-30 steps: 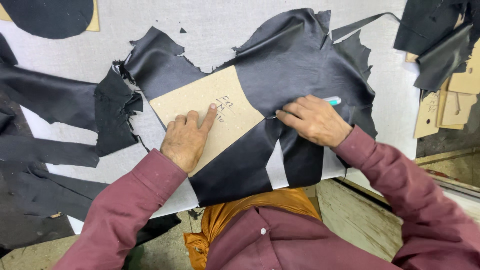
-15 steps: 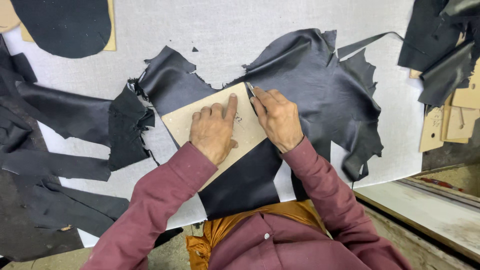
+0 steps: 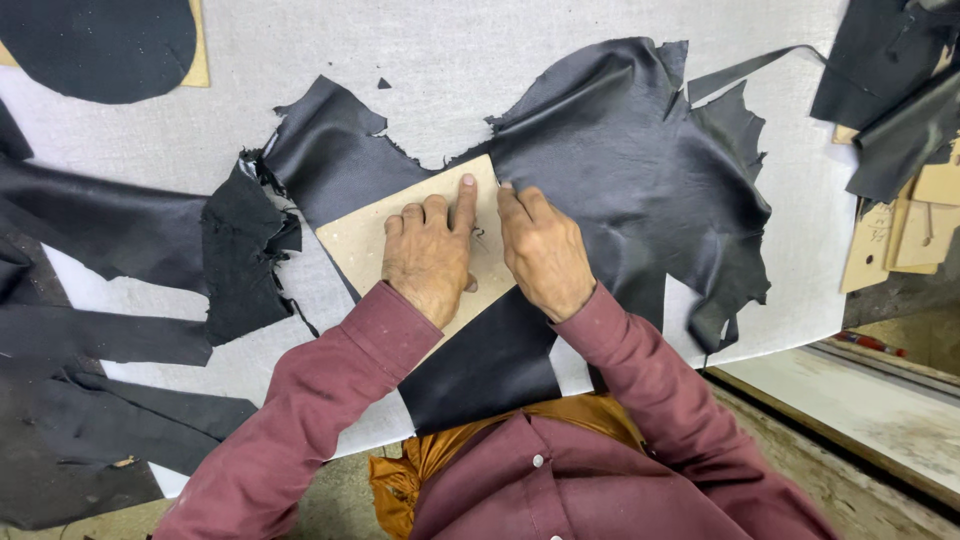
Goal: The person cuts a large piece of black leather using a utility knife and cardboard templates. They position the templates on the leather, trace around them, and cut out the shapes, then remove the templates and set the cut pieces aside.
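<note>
Left hand [image 3: 428, 262] flat, fingers spread, pinning stiff cardboard pattern [image 3: 372, 238] on black leather [image 3: 640, 170], mid tabletop [image 3: 480, 60]; right hand [image 3: 545, 250] beside, fingers curled, grip unclear. Leather likely soft, floppy, slippery: best held flat near pattern edge

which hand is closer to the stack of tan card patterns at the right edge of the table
Right. The right hand rests on the tan template and black leather, on the side toward the card patterns. The left hand lies flat on the template, farther away.
</note>
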